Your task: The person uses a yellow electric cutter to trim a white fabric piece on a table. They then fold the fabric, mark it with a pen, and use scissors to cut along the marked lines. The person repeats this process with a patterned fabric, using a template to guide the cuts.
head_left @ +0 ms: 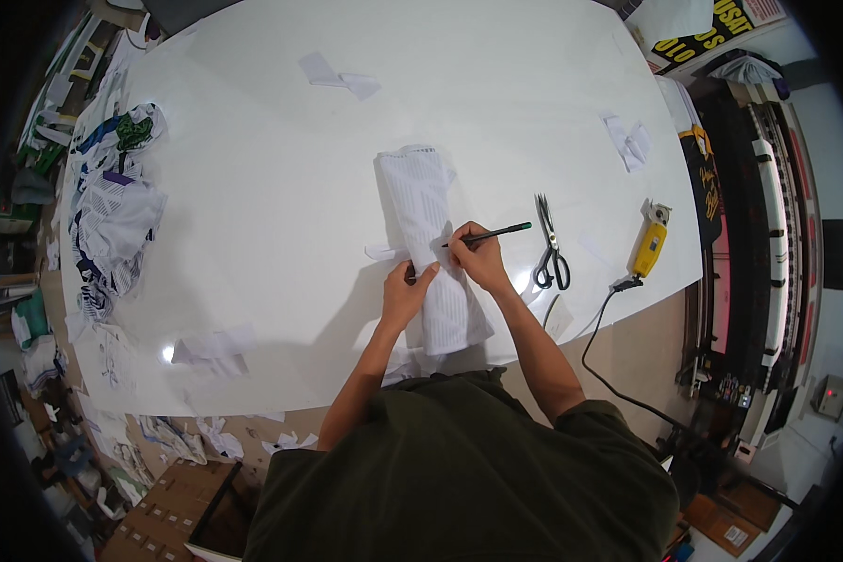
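A long, folded bundle of white striped fabric (417,192) lies lengthways on the white table (253,122), a small white strip (381,253) at its left side. My left hand (406,300) grips the bundle's left edge near the middle, thumb on top and fingers curled. Opposite it, my right hand (478,258) holds a black pen (504,230) with a green end, its point at the fabric's right side. Black-handled scissors (553,251) lie to the right of that hand, and a yellow corded electric cutter (651,244) rests farther right.
A fabric heap (117,211) lines the table's left edge. Scraps (332,75) lie at the back and another (628,140) at the back right. A long machine (768,253) stands beyond the right edge. The cutter's cord drops over the near edge. Cardboard boxes (159,515) sit low at left.
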Motion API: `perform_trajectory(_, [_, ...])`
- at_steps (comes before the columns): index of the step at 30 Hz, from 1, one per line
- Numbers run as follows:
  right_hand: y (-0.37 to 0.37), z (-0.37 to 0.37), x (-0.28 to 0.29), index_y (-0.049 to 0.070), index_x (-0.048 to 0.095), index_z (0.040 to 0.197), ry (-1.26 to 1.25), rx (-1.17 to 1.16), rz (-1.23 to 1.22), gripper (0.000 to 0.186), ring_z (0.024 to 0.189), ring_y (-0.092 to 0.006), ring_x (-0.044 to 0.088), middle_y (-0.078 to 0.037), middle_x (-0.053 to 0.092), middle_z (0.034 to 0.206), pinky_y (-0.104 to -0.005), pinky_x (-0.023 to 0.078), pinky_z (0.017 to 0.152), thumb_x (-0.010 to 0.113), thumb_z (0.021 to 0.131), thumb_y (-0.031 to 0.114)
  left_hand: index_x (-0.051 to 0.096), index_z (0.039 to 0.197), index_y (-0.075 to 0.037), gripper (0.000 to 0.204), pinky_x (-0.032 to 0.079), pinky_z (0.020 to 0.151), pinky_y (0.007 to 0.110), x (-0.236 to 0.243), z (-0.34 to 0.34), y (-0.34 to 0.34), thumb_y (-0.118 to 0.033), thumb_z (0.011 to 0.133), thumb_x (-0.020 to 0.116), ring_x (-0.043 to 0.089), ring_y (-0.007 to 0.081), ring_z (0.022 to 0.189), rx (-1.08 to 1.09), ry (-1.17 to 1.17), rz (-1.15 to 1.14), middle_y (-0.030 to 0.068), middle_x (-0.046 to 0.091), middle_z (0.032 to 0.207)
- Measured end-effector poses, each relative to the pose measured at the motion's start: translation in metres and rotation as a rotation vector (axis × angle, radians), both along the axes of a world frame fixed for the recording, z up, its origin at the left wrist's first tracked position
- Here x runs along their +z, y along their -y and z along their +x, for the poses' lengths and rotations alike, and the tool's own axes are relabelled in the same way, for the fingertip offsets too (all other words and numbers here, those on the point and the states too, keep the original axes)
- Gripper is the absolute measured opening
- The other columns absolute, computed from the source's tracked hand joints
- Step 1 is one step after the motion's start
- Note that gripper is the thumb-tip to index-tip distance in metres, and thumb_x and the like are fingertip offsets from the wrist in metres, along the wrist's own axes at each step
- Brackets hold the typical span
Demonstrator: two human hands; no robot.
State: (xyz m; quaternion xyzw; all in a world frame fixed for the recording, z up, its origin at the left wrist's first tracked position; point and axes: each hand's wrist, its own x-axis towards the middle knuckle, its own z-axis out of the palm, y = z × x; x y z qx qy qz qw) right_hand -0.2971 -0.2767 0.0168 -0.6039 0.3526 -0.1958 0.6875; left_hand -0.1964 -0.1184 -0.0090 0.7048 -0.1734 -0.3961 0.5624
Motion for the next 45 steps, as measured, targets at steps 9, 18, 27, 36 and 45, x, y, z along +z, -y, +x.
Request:
perform_trajectory(9, [0.002, -0.002, -0.009, 0.002, 0.057, 0.086, -0.039, -0.003, -0.054, 0.009, 0.055, -0.0094, 0.058, -0.004, 0.062, 0.067, -0.0251, 0.046, 0.050, 0.064, 0.091, 0.002, 0.071, 0.100, 0.006, 0.045, 0.047, 0.061, 0.032, -0.004, 0.000, 0.001, -0.037, 0.090, 0.079, 0.058, 0.0140, 0.066, -0.008, 0.010, 0.018, 0.0072, 0.067, 0.076])
perform_trajectory(18, [-0.020, -0.013, 0.003, 0.003, 0.057, 0.088, -0.016, -0.228, -0.005, 0.010, 0.057, -0.0097, 0.059, -0.005, 0.062, 0.068, -0.0247, 0.047, 0.052, 0.066, 0.093, 0.006, 0.071, 0.103, 0.007, 0.044, 0.051, 0.068, 0.032, 0.012, 0.002, 0.000, -0.036, 0.092, 0.077, 0.065, 0.0156, 0.074, -0.037, -0.043, 0.058, 0.0112, 0.072, 0.085])
perform_trajectory(27, [-0.034, -0.021, 0.002, 0.001, 0.061, 0.094, -0.058, -0.077, -0.195, 0.013, 0.065, -0.0052, 0.058, -0.001, 0.064, 0.074, -0.0233, 0.046, 0.060, 0.070, 0.094, 0.011, 0.071, 0.100, 0.007, 0.039, 0.053, 0.071, 0.033, 0.015, -0.001, 0.001, -0.032, 0.094, 0.074, 0.069, 0.0192, 0.077, -0.055, -0.029, 0.077, 0.0154, 0.075, 0.088])
perform_trajectory(36, [-0.032, -0.019, -0.004, 0.002, 0.059, 0.095, -0.067, -0.029, -0.232, 0.014, 0.063, -0.0056, 0.060, -0.002, 0.065, 0.073, -0.0219, 0.046, 0.057, 0.070, 0.095, 0.010, 0.072, 0.100, 0.006, 0.036, 0.052, 0.067, 0.033, 0.024, 0.001, 0.003, -0.030, 0.094, 0.073, 0.068, 0.0175, 0.073, -0.078, -0.022, 0.121, 0.0136, 0.075, 0.085])
perform_trajectory(45, [-0.031, -0.018, -0.005, 0.001, 0.060, 0.095, -0.079, 0.011, -0.284, 0.014, 0.063, -0.0058, 0.060, -0.002, 0.065, 0.074, -0.0217, 0.046, 0.057, 0.071, 0.094, 0.009, 0.072, 0.100, 0.005, 0.036, 0.051, 0.067, 0.033, 0.026, 0.001, 0.004, -0.030, 0.094, 0.073, 0.067, 0.0168, 0.073, -0.068, -0.016, 0.121, 0.0131, 0.074, 0.084])
